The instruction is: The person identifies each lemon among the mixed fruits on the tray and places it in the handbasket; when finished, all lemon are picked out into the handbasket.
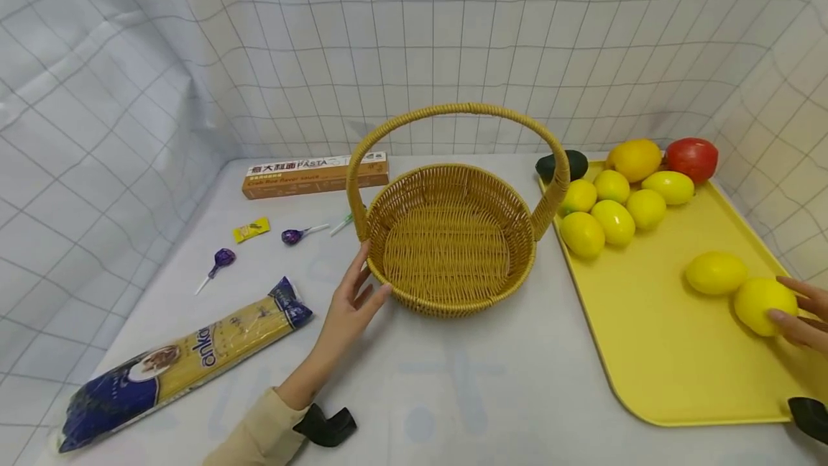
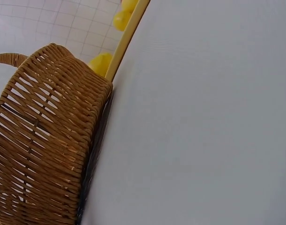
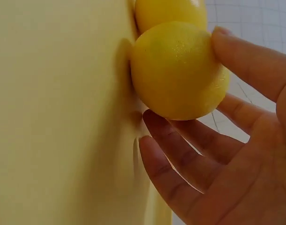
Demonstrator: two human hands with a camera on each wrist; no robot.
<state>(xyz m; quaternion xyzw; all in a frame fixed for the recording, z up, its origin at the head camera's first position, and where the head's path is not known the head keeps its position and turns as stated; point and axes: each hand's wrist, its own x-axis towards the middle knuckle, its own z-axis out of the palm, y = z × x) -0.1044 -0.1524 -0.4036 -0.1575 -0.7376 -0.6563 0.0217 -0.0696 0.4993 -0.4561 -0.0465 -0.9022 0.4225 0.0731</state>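
Note:
A round wicker basket (image 1: 446, 305) with a tall arched handle stands mid-table, nothing inside it. My left hand (image 1: 349, 316) touches its left side near the handle's base, fingers spread along the rim. The left wrist view shows the woven wall (image 2: 44, 136) but not the fingers. On the yellow tray (image 1: 647, 351) at the right, my right hand (image 1: 810, 331) holds a lemon (image 1: 762, 305) between thumb and fingers. The right wrist view shows the thumb on one side of this lemon (image 3: 180, 70) and fingers below. Another lemon (image 1: 714, 273) lies against it.
Several lemons (image 1: 613, 223), an orange-yellow fruit (image 1: 634, 160), a red fruit (image 1: 692, 159) and a dark green one (image 1: 561, 166) crowd the tray's far end. Leftward lie a pasta box (image 1: 317, 177), spaghetti packet (image 1: 187, 362), lollipops (image 1: 224, 257) and a yellow sachet (image 1: 251, 229).

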